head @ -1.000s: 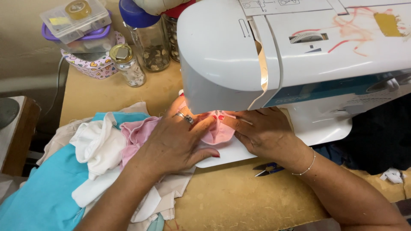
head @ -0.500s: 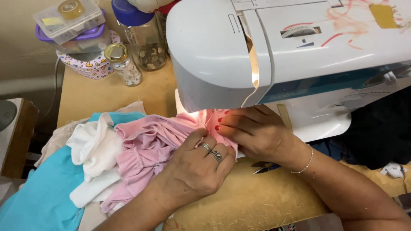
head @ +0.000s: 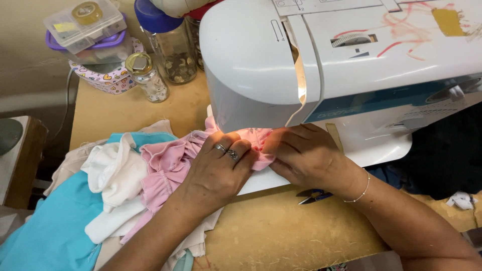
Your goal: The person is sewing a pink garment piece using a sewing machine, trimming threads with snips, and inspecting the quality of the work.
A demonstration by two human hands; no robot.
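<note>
Left hand [head: 218, 173] and right hand [head: 301, 153] each pinch pink ruffled fabric [head: 170, 160] on sewing machine [head: 326, 65] bed, fingertips near needle (hidden): risk pricked finger, bunched ruffle.

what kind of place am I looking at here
Probably a home or small-shop sewing corner: a white sewing machine, jars of buttons on the wooden table, and both hands pressing pink fabric.
</note>
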